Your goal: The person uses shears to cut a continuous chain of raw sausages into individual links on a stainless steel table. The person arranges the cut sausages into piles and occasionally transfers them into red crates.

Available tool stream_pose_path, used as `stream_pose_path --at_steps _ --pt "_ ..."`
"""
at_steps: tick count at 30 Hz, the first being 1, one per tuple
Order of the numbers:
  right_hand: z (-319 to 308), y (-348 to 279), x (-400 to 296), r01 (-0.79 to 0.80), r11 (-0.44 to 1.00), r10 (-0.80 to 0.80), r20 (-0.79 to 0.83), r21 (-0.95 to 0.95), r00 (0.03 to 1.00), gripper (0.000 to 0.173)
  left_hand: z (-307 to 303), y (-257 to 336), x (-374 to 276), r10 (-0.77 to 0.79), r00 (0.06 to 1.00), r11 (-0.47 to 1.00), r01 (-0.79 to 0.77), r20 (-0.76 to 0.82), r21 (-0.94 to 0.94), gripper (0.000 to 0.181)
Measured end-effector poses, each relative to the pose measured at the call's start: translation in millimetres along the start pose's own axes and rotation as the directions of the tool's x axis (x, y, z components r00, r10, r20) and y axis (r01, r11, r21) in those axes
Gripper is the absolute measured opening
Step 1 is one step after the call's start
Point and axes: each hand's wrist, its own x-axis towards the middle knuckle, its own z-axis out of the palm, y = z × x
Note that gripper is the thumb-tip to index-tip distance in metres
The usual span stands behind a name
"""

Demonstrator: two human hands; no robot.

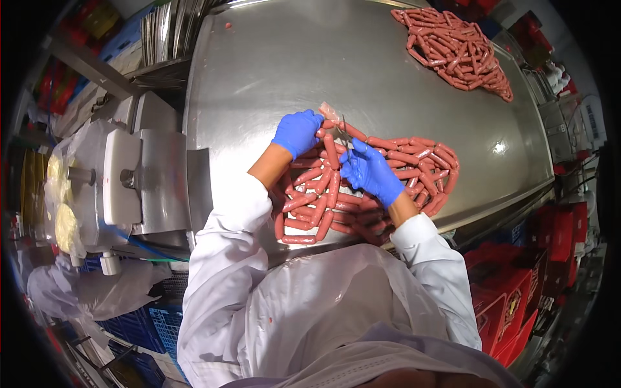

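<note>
My left hand (298,132), in a blue glove, pinches the sausage chain by small links at its fingertips. A pale scrap of casing (329,111) lies just beyond them. In my right hand (369,170), also blue-gloved, is a pair of scissors (344,127); its dark blades point away from me beside the links. Whether the blades touch a link, I cannot tell. Linked raw sausages (318,208) spread under and around both hands on the stainless steel table (286,63), partly hidden by my right hand and forearm.
A larger heap of linked sausages (451,48) lies at the table's far right. A steel machine with a white plate (122,177) adjoins the left edge. Red crates (504,296) stand at lower right, blue crates (167,322) at lower left. A small meat bit (228,25) sits far left.
</note>
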Motion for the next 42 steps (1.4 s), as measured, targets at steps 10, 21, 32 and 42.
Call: stream_pose_path --at_steps 10,21,32,42 --pt "22.6 19.6 17.5 0.538 0.816 -0.575 -0.211 -0.211 0.790 0.031 -36.2 25.6 -30.4 -0.168 0.977 0.968 0.188 0.129 -0.164 0.032" --pt "33.6 14.0 -61.4 0.097 0.696 -0.289 -0.154 -0.711 0.945 0.033 -51.4 62.0 -51.3 -0.115 0.993 0.987 0.116 0.016 -0.114 0.035" --pt "49.2 54.1 -50.3 0.356 0.852 -0.457 -0.213 -0.384 0.864 0.022 -45.5 72.1 -66.8 0.004 0.998 0.999 -0.002 -0.062 0.033 0.031" --pt "6.5 28.4 -108.5 0.481 0.776 -0.613 -0.312 -0.408 0.726 0.019 -15.8 40.7 -69.3 -0.072 0.995 0.995 0.076 -0.069 0.059 0.036"
